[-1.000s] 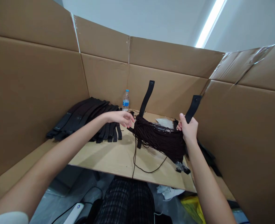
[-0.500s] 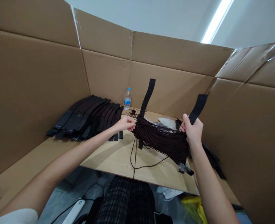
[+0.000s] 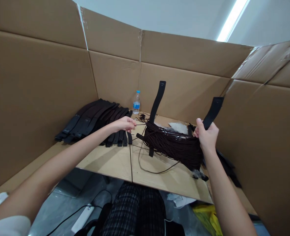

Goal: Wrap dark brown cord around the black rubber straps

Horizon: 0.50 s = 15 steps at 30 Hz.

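Observation:
A thick bundle of dark brown cord (image 3: 173,144) is wound in many strands in front of me, above the cardboard surface. Black flat strips stick out of it, among them an upright strip (image 3: 157,101) at its left end. My right hand (image 3: 207,137) is wrapped round another black strip (image 3: 214,107) at the right end. Left of the bundle, my left hand (image 3: 125,124) pinches a strand of cord (image 3: 141,124), pulled taut from the bundle. Slack cord loops below it, and one strand runs over the front edge.
Many curved black strips (image 3: 93,119) lie piled at the left. A water bottle (image 3: 136,103) stands by the back cardboard wall (image 3: 184,88), near tangled cord scraps (image 3: 143,117). Clear plastic (image 3: 178,127) lies behind the bundle. Below the table edge are a power strip (image 3: 83,219) and a yellow bag (image 3: 207,218).
My left hand has moved left and slightly up, away from the bundle, drawing the strand out straight. A short strip end now shows at the bundle's left side. My right hand keeps its grip.

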Each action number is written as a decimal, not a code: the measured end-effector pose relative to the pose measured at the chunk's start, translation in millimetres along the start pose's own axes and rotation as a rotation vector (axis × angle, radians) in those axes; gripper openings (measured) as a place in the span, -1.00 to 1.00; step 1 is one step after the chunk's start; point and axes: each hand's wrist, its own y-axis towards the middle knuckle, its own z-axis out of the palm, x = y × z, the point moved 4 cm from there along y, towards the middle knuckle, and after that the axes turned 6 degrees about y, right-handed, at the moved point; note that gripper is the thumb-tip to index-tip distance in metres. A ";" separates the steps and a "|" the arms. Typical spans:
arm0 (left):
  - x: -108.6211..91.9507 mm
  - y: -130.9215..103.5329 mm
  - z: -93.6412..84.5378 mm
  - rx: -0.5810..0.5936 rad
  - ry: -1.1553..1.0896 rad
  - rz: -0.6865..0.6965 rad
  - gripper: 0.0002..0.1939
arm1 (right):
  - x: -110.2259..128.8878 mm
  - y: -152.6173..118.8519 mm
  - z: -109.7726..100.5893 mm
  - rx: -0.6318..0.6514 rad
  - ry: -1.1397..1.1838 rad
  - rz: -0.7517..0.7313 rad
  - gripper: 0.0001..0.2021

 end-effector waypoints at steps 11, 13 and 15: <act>-59.7 -36.2 -103.2 -0.481 0.266 0.033 -0.83 | 6.4 5.1 -21.7 -0.074 -0.058 -0.073 -0.57; -79.7 -48.5 -130.1 -0.599 0.275 0.038 -0.85 | 5.4 7.1 -27.6 -0.085 -0.064 -0.087 -0.57; -100.1 -63.3 -152.2 -0.707 0.283 0.061 -0.86 | 4.5 8.1 -31.7 -0.089 -0.055 -0.089 -0.57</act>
